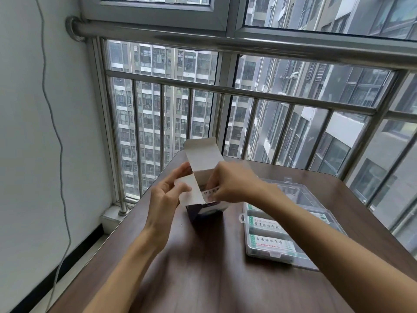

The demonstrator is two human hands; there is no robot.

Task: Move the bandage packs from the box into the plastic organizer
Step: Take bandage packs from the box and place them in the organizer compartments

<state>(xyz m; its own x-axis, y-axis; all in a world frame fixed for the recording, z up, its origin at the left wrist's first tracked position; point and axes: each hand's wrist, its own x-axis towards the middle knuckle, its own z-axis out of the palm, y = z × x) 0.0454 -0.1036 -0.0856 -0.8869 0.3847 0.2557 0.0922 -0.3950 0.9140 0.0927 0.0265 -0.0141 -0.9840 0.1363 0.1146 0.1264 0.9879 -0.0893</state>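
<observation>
Clear organizer (244, 219) already holds several packs (267, 223), while the right hand (228, 181) pinches another pack (211, 192) in the box (204, 212), whose flap the left hand (167, 195) holds.

Lit by soft, flat daylight through the window (248, 98) ahead, with faint diffuse shadows under the forearms on the dark table (203, 267), pale glare on the railing (225, 41), motion blur on the right hand (232, 184), and wide-angle bending toward the edges.

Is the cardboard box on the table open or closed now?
Open. The box has its top flap standing up, and the right hand reaches into the mouth, pinching a bandage pack.
</observation>
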